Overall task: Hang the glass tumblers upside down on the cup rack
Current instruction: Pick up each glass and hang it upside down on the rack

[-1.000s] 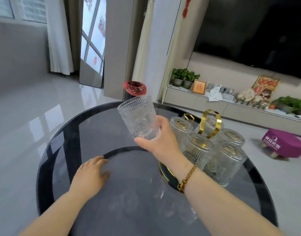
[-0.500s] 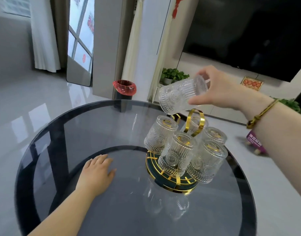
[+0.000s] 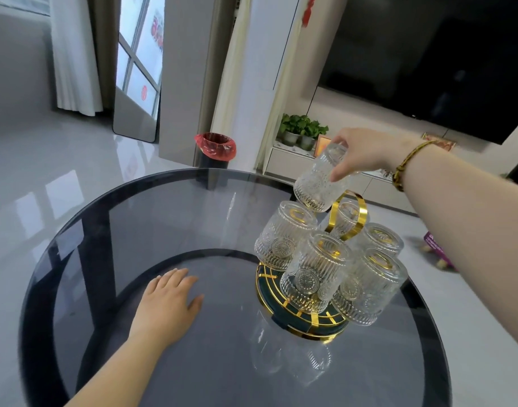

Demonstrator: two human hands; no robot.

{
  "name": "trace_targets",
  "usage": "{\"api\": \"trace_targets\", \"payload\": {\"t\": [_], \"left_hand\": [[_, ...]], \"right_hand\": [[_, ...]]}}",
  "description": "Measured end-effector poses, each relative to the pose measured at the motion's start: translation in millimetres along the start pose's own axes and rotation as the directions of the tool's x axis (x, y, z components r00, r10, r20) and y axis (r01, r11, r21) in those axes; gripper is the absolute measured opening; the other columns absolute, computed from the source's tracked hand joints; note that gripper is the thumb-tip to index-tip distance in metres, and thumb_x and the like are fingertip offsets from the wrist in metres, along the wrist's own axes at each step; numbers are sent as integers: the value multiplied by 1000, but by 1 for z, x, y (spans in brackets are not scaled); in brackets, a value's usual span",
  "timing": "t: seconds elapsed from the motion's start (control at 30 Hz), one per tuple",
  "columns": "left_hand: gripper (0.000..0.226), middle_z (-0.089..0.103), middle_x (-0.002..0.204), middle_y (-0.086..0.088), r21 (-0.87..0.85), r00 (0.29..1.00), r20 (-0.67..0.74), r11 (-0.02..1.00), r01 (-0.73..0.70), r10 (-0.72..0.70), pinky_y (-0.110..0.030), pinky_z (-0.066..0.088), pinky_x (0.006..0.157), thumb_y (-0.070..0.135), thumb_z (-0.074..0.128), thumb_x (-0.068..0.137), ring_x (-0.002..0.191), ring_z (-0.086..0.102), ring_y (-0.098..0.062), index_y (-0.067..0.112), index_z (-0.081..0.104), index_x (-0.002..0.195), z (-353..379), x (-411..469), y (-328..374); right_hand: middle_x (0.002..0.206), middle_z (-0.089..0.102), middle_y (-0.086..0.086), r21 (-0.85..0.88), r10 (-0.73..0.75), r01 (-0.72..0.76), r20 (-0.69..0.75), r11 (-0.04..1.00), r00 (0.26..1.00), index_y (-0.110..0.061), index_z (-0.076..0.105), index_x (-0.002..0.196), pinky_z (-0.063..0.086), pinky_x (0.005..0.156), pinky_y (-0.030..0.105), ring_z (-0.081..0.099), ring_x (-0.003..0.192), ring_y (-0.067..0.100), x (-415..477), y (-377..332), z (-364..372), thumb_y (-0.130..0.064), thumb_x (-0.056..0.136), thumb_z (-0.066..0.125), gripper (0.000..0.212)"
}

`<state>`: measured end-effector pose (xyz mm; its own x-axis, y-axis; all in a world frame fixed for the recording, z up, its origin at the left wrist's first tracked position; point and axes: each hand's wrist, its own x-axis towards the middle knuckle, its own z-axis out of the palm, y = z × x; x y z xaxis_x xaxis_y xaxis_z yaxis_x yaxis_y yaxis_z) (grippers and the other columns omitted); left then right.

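Note:
A gold and dark green cup rack stands right of centre on the round dark glass table. Several ribbed glass tumblers hang on it mouth down, among them a front one and a left one. My right hand grips another tumbler by its base. This one is tilted with its mouth down and to the left, just above the rack's far-left side beside the gold handle loop. Left of the rack, my left hand lies flat on the table with its fingers apart.
A black bin with a red liner stands on the floor behind the table. Beyond it a low white cabinet carries potted plants, under a wall television. A purple object lies on the floor to the right.
My right hand has carried the tumbler over the rack, turned it from upright through sideways to mouth down, and lowered it toward the rack's far-left side. My left hand stays flat on the table.

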<state>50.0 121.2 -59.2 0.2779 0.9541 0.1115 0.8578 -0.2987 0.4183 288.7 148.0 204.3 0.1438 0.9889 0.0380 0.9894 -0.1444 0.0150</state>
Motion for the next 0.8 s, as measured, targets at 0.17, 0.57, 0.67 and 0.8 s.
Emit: {"api": "trace_targets", "payload": {"t": [0.17,0.57,0.67,0.8], "left_hand": [[44,28,149,1,-5,1000,-15,1000,-8,8,-33,10,116,37,37,93,140,18,-17,22,33,133,1,0,-1],[35,76,85,-4,170,998,-1,983,-64,65,-41,58,64,42,46,65,78,73,-24,18,70,77,7,5,-9],[42,76,84,-3,176,995,78,982,-69,56,-40,58,64,42,36,67,78,73,-23,19,70,77,6,4,-9],[37,76,84,-3,185,991,128,980,-73,50,-40,58,64,42,44,64,78,73,-23,19,70,77,0,4,-8]], "right_hand": [[145,36,11,12,-2,1,113,1000,994,-10,23,138,32,107,39,37,130,27,13,-2,28,-23,70,74,86],[141,41,12,-102,-31,60,263,993,964,-9,18,140,38,96,31,43,125,26,25,-9,60,-13,77,67,81],[138,44,12,-129,-28,65,273,989,962,-8,20,139,38,91,29,46,121,26,27,-10,63,-11,78,65,76],[137,45,12,-152,-24,70,288,986,957,-8,23,138,39,91,31,47,119,27,31,-10,65,-11,78,65,73]]}}
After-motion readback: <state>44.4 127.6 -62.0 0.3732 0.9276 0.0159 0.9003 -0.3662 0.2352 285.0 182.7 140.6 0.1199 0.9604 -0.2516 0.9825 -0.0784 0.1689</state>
